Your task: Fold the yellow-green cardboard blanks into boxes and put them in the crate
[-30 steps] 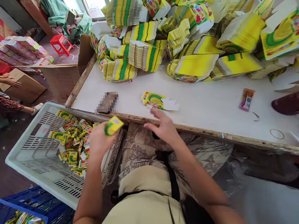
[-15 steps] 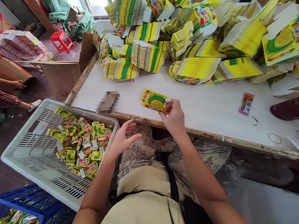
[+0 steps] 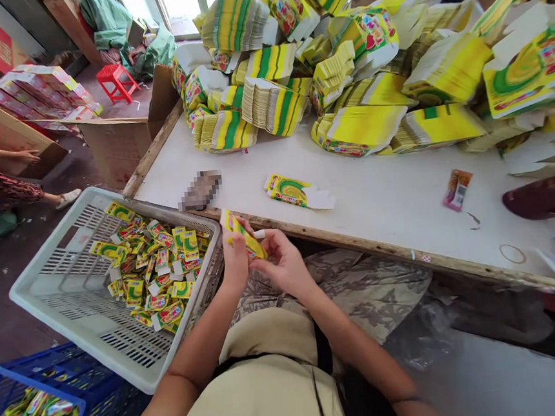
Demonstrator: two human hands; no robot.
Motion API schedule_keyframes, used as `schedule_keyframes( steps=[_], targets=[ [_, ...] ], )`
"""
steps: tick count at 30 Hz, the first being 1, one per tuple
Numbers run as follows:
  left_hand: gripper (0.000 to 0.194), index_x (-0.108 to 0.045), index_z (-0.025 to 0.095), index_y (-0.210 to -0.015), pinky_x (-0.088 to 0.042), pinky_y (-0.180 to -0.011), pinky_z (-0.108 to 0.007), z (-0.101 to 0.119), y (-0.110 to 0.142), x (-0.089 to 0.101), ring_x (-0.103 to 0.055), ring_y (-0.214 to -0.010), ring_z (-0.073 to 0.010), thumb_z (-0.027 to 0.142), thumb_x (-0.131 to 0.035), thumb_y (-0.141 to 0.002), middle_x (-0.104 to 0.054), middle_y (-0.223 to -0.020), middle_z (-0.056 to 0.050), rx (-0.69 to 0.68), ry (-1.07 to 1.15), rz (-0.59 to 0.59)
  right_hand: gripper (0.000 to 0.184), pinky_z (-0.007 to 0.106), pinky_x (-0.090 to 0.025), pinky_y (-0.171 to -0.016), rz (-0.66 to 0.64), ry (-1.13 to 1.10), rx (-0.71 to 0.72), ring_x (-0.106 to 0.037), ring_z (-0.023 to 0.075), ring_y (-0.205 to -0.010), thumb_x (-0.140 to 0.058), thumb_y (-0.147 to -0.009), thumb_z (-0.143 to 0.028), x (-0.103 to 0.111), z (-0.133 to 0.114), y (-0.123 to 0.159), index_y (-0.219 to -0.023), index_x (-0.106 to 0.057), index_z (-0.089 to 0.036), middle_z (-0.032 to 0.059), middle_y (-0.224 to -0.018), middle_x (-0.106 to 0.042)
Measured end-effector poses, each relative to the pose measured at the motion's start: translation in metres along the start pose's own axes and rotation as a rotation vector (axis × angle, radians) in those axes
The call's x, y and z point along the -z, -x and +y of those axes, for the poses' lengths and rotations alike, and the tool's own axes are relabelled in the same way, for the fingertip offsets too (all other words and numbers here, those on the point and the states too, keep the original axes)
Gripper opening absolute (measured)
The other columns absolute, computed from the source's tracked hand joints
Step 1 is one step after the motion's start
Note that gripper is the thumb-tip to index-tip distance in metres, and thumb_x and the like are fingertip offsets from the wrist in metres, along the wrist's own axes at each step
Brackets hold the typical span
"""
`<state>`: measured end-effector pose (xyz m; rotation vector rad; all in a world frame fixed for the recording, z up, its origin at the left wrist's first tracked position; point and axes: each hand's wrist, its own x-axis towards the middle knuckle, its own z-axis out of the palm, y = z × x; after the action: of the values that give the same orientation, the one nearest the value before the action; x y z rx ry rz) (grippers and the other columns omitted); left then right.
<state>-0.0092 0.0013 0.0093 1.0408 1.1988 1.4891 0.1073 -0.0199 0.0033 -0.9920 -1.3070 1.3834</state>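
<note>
A small yellow and green carton (image 3: 241, 232) is held up at the table's front edge, tilted. My left hand (image 3: 235, 260) is closed around its side. My right hand (image 3: 285, 262) pinches its lower right end between thumb and fingers; a white cover (image 3: 259, 234) is on one fingertip. Just beyond my hands, a flat carton (image 3: 286, 190) lies on the white table (image 3: 369, 203), its white flap pointing right. To the left, a white crate (image 3: 66, 291) holds many small yellow and green cartons (image 3: 159, 270).
Stacks of flat yellow cartons (image 3: 273, 105) cover the back of the table. A pixelated object (image 3: 201, 190) lies at left; a small packet (image 3: 458, 189) and a dark red cylindrical object (image 3: 543, 197) lie at right. A blue crate (image 3: 81, 403) stands lower left. Another person's hand (image 3: 27, 156) is far left.
My right hand has moved left and down from the table with a carton, leaving a flat one there. My left hand, open before, has risen and closed on the carton.
</note>
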Motion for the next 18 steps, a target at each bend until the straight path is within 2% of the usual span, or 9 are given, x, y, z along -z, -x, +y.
schedule_keyframes(
  steps=[2, 4, 7, 9, 11, 13, 14, 16, 18],
  targets=[
    [0.060, -0.053, 0.024, -0.107, -0.052, -0.077, -0.031, -0.004, 0.003, 0.006, -0.062, -0.086, -0.0175, 0.077, -0.049, -0.079, -0.061, -0.096, -0.004, -0.028, -0.084, -0.096, 0.040, 0.029, -0.050, -0.065, 0.053, -0.052, -0.016, -0.058, 0.0166, -0.070, -0.077, -0.071, -0.040, 0.010, 0.001, -0.003, -0.103, -0.058, -0.026, -0.0035, -0.075, -0.057],
    [0.048, -0.058, 0.023, -0.102, -0.052, -0.078, -0.031, -0.004, 0.004, 0.009, -0.063, -0.086, -0.0175, 0.065, -0.062, -0.079, -0.066, -0.095, -0.003, -0.039, -0.132, -0.116, 0.029, 0.030, -0.050, -0.067, 0.088, -0.044, -0.015, -0.060, 0.0176, -0.074, -0.073, -0.076, -0.041, 0.019, 0.002, -0.004, -0.097, -0.061, -0.025, -0.0010, -0.080, -0.063],
    [0.031, -0.067, 0.020, -0.086, -0.052, -0.075, -0.030, -0.002, -0.001, 0.015, -0.064, -0.077, -0.0169, 0.049, -0.071, -0.078, -0.070, -0.080, -0.002, -0.021, -0.143, -0.074, 0.014, 0.032, -0.049, -0.063, 0.145, 0.099, 0.027, -0.059, 0.0178, -0.067, -0.067, -0.083, -0.038, 0.030, 0.002, -0.004, -0.082, -0.065, -0.024, -0.0004, -0.075, -0.066],
    [0.031, -0.071, 0.019, -0.089, -0.053, -0.079, -0.032, 0.003, -0.007, 0.022, -0.067, -0.082, -0.0192, 0.049, -0.068, -0.082, -0.073, -0.085, -0.004, -0.002, -0.152, -0.129, 0.012, 0.033, -0.048, -0.063, 0.220, 0.239, 0.125, -0.059, 0.0187, -0.066, -0.068, -0.083, -0.035, 0.037, 0.001, -0.005, -0.078, -0.068, -0.025, -0.0004, -0.072, -0.068],
    [0.042, -0.070, 0.020, -0.109, -0.052, -0.090, -0.036, 0.013, -0.012, 0.033, -0.067, -0.101, -0.0233, 0.054, -0.059, -0.087, -0.073, -0.107, -0.009, -0.043, -0.157, -0.202, 0.009, 0.037, -0.050, -0.070, 0.308, 0.418, 0.263, -0.062, 0.0212, -0.074, -0.066, -0.085, -0.032, 0.046, -0.002, -0.007, -0.081, -0.072, -0.027, 0.0011, -0.079, -0.072],
    [0.060, -0.057, 0.022, -0.131, -0.046, -0.102, -0.041, 0.027, -0.016, 0.043, -0.058, -0.123, -0.0274, 0.063, -0.050, -0.089, -0.062, -0.132, -0.013, -0.151, -0.195, -0.258, 0.012, 0.042, -0.049, -0.080, 0.345, 0.624, 0.387, -0.063, 0.0232, -0.084, -0.064, -0.088, -0.027, 0.054, -0.006, -0.008, -0.084, -0.075, -0.030, 0.0020, -0.085, -0.074],
    [0.070, -0.049, 0.022, -0.139, -0.042, -0.108, -0.043, 0.034, -0.016, 0.047, -0.051, -0.131, -0.0293, 0.068, -0.052, -0.085, -0.055, -0.141, -0.014, -0.211, -0.258, -0.291, 0.015, 0.044, -0.048, -0.085, 0.332, 0.712, 0.436, -0.063, 0.0234, -0.087, -0.062, -0.089, -0.025, 0.056, -0.008, -0.007, -0.085, -0.075, -0.031, 0.0016, -0.087, -0.075],
    [0.093, -0.041, 0.022, -0.144, -0.035, -0.114, -0.047, 0.047, -0.015, 0.048, -0.042, -0.139, -0.0339, 0.071, -0.068, -0.070, -0.046, -0.149, -0.016, -0.277, -0.474, -0.398, 0.021, 0.048, -0.044, -0.097, 0.238, 0.819, 0.519, -0.063, 0.0227, -0.092, -0.060, -0.091, -0.022, 0.055, -0.012, -0.005, -0.088, -0.075, -0.036, -0.0009, -0.089, -0.076],
    [0.100, -0.042, 0.020, -0.142, -0.038, -0.112, -0.048, 0.052, -0.012, 0.042, -0.047, -0.134, -0.0361, 0.060, -0.082, -0.059, -0.049, -0.145, -0.017, -0.240, -0.695, -0.536, 0.023, 0.050, -0.036, -0.110, 0.120, 0.838, 0.593, -0.063, 0.0216, -0.101, -0.059, -0.091, -0.021, 0.048, -0.014, 0.000, -0.092, -0.074, -0.039, -0.0038, -0.096, -0.075]
  ],
)
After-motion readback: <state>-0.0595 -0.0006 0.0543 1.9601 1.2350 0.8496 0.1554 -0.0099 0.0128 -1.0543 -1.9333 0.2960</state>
